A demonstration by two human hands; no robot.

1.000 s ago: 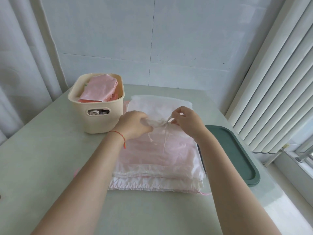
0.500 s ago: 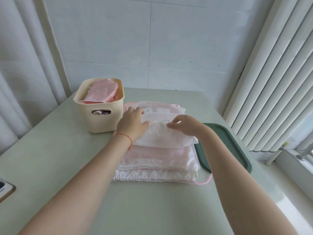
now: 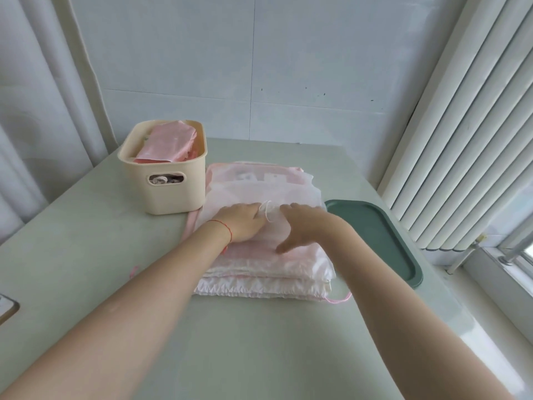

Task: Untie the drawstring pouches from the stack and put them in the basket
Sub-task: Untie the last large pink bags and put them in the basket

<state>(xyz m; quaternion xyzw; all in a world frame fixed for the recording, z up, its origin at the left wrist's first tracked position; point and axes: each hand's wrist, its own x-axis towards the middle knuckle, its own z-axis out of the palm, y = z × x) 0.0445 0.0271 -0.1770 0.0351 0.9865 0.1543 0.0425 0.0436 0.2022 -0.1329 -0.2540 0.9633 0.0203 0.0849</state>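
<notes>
Hands (image 3: 245,223) apparently pinching drawstring (image 3: 266,210), atop stack (image 3: 265,272)

Both hands cover the middle of the pink-and-white fabric pouch stack (image 3: 268,272); left of it, a wood-edged flat object (image 3: 7,308) is cut off by the picture's edge.

The basket (image 3: 163,180) is sitting just left of the stack (image 3: 265,261), nearly touching it, its open top already holding pink pouches (image 3: 167,145). A green tray (image 3: 377,238) is lying close on the stack's right. Bare table (image 3: 230,342) is lying open in front, and both forearms are crossing it.
</notes>
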